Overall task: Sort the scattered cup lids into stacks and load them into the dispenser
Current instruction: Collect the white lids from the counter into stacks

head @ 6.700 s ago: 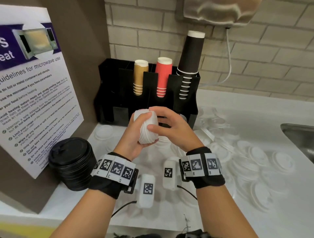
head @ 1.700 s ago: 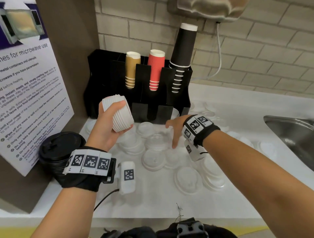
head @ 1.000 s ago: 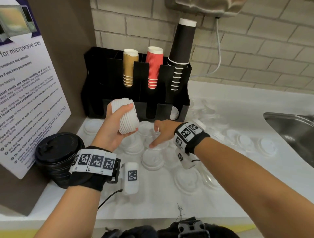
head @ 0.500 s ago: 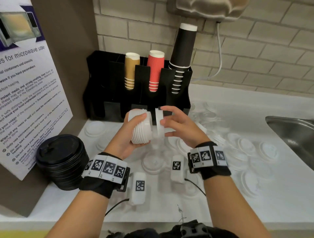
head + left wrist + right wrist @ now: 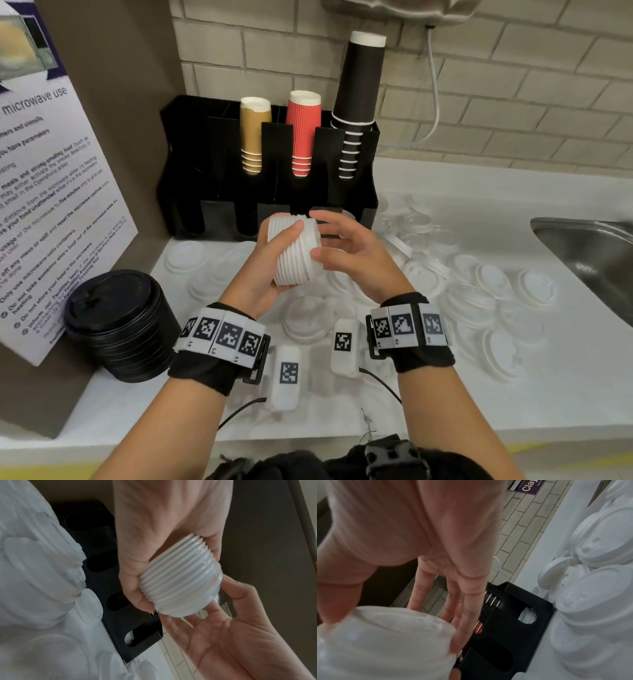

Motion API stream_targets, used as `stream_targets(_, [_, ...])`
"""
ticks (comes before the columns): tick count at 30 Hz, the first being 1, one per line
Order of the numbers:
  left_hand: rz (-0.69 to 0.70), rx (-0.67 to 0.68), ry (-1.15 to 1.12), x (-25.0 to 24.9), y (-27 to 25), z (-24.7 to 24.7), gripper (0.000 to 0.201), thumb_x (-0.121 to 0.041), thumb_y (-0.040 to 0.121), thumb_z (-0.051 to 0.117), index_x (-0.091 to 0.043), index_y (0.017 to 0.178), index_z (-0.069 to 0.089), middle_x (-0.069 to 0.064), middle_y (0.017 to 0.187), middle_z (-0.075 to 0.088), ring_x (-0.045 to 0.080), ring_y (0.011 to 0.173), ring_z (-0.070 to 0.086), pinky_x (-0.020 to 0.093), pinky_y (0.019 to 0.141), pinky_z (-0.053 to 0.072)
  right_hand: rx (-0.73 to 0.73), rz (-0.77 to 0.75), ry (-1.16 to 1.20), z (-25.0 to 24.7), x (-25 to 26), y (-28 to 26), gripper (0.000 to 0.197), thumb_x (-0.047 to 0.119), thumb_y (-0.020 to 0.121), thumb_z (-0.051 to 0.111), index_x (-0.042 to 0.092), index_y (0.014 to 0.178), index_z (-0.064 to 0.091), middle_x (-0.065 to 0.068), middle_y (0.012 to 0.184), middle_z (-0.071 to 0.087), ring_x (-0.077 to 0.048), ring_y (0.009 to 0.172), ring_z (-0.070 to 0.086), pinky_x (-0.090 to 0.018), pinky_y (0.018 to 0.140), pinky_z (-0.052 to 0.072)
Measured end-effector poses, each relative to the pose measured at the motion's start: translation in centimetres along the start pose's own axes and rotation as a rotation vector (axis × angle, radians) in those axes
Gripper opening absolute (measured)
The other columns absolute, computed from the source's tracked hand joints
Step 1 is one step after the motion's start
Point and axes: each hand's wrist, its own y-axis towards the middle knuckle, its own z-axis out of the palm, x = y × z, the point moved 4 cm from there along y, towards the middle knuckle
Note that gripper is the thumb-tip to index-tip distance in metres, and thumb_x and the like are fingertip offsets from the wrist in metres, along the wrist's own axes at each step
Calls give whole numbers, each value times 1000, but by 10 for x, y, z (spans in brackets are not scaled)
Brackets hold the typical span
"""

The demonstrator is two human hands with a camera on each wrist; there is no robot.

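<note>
My left hand (image 5: pixel 270 263) grips a stack of white lids (image 5: pixel 295 253) lying sideways in the air, just in front of the black dispenser (image 5: pixel 219 192). The right hand (image 5: pixel 342 248) is at the stack's right end, with straight fingers (image 5: pixel 464 601) touching the outermost lid. The left wrist view shows the ribbed stack of white lids (image 5: pixel 180 577) wrapped by the left hand (image 5: pixel 135 566), with the right hand's palm (image 5: pixel 223 635) spread below it. Several loose white lids (image 5: pixel 493 284) lie scattered on the counter. A few white lids show in the dispenser's right bottom slot (image 5: pixel 526 616).
A stack of black lids (image 5: pixel 120 325) stands at the left by a microwave notice (image 5: pixel 51 192). Gold cups (image 5: pixel 254 133), red cups (image 5: pixel 303 132) and black cups (image 5: pixel 359 99) fill the dispenser's top. A steel sink (image 5: pixel 596 253) lies to the right. A brick wall is behind.
The single lid my right hand pinched beside the stack half a second ago now sits on the stack's end. The right hand's fingers have spread against it.
</note>
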Motion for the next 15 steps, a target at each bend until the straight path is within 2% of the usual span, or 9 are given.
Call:
stream_targets(4, [42, 1, -8, -2, 0, 3, 63, -50, 70, 67, -34, 127, 48, 11, 131, 57, 26, 109, 61, 34, 71, 57, -17, -11, -17, 0, 1, 0, 54, 22, 76, 73, 29, 127, 57, 2, 119, 62, -19, 111, 60, -48, 94, 52])
stream_targets(7, [69, 9, 3, -3, 0, 5, 62, -50, 68, 68, -36, 125, 48, 11, 131, 56, 27, 110, 60, 35, 71, 56, -32, -28, -15, -2, 3, -1, 54, 20, 75, 73, 27, 126, 58, 2, 117, 63, -17, 110, 61, -46, 95, 52])
stream_targets(12, [73, 27, -20, -4, 3, 7, 67, -45, 71, 65, -31, 134, 44, 11, 132, 56, 24, 107, 60, 35, 71, 55, -33, -34, 16, -2, 3, 0, 54, 17, 75, 73, 25, 126, 58, -2, 118, 63, -20, 111, 61, -47, 95, 51])
stream_targets(15, [68, 23, -15, -4, 4, 6, 67, -45, 75, 70, -31, 135, 44, 11, 134, 55, 27, 112, 59, 40, 76, 56, -26, -41, 37, -2, 5, 0, 52, 10, 78, 73, 23, 127, 57, -4, 119, 62, -22, 111, 60, -48, 96, 51])
